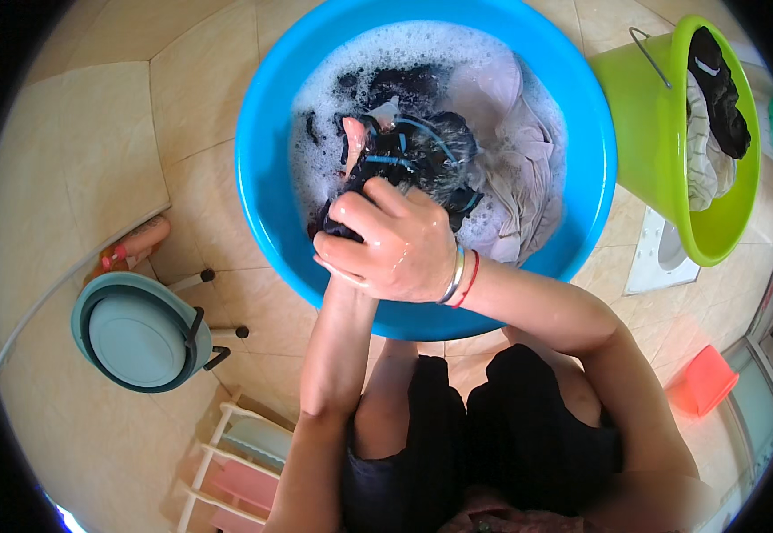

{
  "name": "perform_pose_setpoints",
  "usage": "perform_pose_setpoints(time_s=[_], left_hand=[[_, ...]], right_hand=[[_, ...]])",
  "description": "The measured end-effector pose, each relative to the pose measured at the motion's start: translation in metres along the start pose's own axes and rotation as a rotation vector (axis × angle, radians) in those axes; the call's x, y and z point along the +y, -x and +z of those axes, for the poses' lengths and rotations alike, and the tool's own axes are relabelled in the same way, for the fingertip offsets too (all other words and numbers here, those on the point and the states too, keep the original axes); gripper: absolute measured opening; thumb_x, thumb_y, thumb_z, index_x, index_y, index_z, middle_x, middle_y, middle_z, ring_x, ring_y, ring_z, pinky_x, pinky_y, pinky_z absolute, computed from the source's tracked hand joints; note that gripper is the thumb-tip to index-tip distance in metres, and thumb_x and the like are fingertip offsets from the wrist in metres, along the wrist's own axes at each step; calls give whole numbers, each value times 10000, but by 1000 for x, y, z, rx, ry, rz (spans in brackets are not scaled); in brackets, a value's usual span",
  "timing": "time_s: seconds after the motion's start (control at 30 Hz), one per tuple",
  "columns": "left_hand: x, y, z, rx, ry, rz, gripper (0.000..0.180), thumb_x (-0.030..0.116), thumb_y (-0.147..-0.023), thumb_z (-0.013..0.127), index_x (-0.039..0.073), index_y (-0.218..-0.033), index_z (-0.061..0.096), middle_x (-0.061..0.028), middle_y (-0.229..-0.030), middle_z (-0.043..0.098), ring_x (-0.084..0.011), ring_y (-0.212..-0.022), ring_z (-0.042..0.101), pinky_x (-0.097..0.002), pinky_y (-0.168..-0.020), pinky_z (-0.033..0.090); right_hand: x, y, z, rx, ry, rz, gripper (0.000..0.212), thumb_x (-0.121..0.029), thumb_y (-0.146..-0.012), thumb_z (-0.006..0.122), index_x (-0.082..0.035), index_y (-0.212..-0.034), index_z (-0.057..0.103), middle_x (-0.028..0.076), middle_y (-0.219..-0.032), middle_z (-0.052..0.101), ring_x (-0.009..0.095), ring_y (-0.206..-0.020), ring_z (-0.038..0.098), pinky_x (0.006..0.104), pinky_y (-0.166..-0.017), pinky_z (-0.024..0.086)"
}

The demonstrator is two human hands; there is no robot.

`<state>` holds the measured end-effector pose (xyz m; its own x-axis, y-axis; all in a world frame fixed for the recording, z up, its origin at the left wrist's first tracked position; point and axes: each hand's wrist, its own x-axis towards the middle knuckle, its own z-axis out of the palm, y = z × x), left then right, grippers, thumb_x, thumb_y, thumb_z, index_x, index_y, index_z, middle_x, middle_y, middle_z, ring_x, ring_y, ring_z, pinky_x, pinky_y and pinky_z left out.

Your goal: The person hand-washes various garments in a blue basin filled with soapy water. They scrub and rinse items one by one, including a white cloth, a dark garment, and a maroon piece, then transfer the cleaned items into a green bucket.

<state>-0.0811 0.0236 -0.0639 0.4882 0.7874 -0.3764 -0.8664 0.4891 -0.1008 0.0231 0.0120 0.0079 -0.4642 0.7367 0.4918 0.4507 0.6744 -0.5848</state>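
A large blue basin [260, 209] of foamy water stands in front of my knees. Over it, my right hand [395, 244] is closed on a wet dark garment with blue trim [435, 147], its fingers wrapped around the bunched cloth. My left hand [354, 142] is beneath, crossed by my right; only a stretched digit shows beside the garment, which it appears to hold from below. The cloth and my right hand hide its other fingers. A pale garment [520, 191] lies soaked in the basin's right side, next to the dark one.
A tilted lime-green bucket [644, 124] with dark and light clothes [715, 107] stands at the right, near a white floor fixture [657, 258]. At the left is a grey-green folding tub [138, 338]; a pink-and-white rack [235, 462] is below it. A coral container [705, 380] sits at right.
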Motion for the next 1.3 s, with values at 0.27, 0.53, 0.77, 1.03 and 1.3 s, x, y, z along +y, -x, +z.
perform_pose_setpoints(time_s=[0.27, 0.53, 0.77, 1.03, 1.3], left_hand=[[-37, 13, -12, 277, -179, 500, 404, 446, -996, 523, 144, -1256, 587, -71, -1108, 662, -209, -966, 655, -403, -873, 539], [-48, 21, 61, 576, -964, 634, 220, 276, -933, 669, 59, -916, 634, 32, -861, 586, -48, -760, 491, -233, -674, 427], [-21, 34, 86, -273, -1887, 577, 270, 30, -692, 663, 73, -959, 681, -141, -1067, 635, -329, -1074, 548, -409, -960, 408], [10, 35, -10, 499, -1178, 477, 506, 134, -913, 700, 96, -1370, 486, -62, -1146, 590, -118, -1033, 557, -299, -923, 445], [13, -15, -72, 621, -1437, 417, 586, 120, -897, 706, 215, -1433, 490, -88, -1362, 490, -198, -1177, 514, -341, -971, 450]], right_hand=[[40, -10, -2, 227, -143, 130, 167, -141, -696, 746, -118, -657, 585, 51, -706, 564, 232, -585, 596, 328, -491, 473], [129, 69, 2, -120, -839, 1065, 305, -349, -951, 608, -68, -1035, 693, 31, -910, 678, 118, -817, 592, 268, -772, 457], [135, 50, -20, -41, -1327, 1004, 374, -236, -987, 544, -40, -1302, 593, 26, -1238, 630, 103, -1071, 571, 281, -996, 433], [152, 32, -17, 224, -908, 980, 489, -181, -890, 702, -5, -1319, 545, 117, -1204, 624, 165, -1052, 605, 293, -893, 486], [159, 69, 56, -405, 49, 730, 684, -474, -859, 687, -130, -1403, 457, 274, -1270, 547, 450, -1124, 567, 479, -890, 504]])
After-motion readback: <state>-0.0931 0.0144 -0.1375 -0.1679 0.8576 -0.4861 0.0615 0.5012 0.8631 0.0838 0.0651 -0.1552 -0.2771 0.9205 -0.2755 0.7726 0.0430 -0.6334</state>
